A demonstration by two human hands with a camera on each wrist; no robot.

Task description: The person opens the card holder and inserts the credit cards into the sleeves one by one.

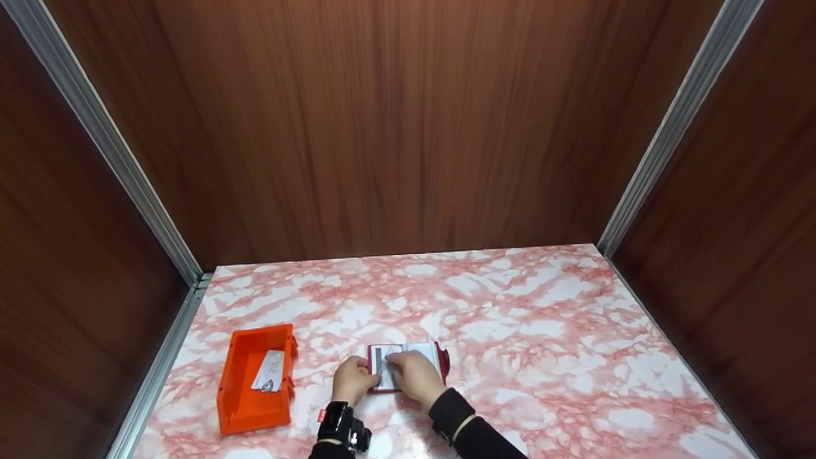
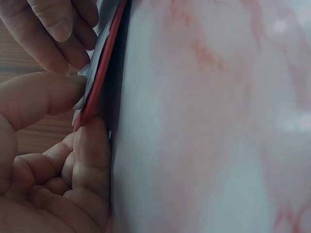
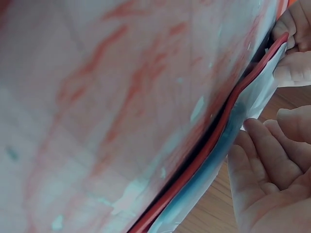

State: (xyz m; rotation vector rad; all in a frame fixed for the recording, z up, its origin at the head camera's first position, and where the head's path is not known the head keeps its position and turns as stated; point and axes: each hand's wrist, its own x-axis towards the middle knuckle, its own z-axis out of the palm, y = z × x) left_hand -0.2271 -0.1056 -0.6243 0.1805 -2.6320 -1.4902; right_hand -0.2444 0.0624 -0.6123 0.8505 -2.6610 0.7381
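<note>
black sleeves [image 1: 488,440] lay nearest the lens in the head view, at its lower edge. a dark wrist camera [image 1: 341,421] sat on the left wrist. the red-edged wallet [image 1: 432,350] lay open near the front of the marbled table [image 1: 535,357], between the hands. left hand [image 1: 352,380]: on the wallet's left edge. right hand [image 1: 417,377]: reached across the right page, fingertips at the left one, beside a dark stripe. left of both hands, well apart from the wallet, stood an orange bin [image 1: 255,421]; a pale card [image 1: 269,371] leaned inside, against its right wall. brown panels [image 1: 395,127] rose behind and at the sides.

left wrist view: left hand gripped the wallet's edge, thumb on the pages, a bent finger under the red cover. right fingers hung above the pages.

right wrist view: right hand loose, fingers slightly bent, tips at the clear page edge, thumb apart from them; nothing seen pinched. contact with the page could not be told. farther along, left hand held the wallet's far corner.
</note>
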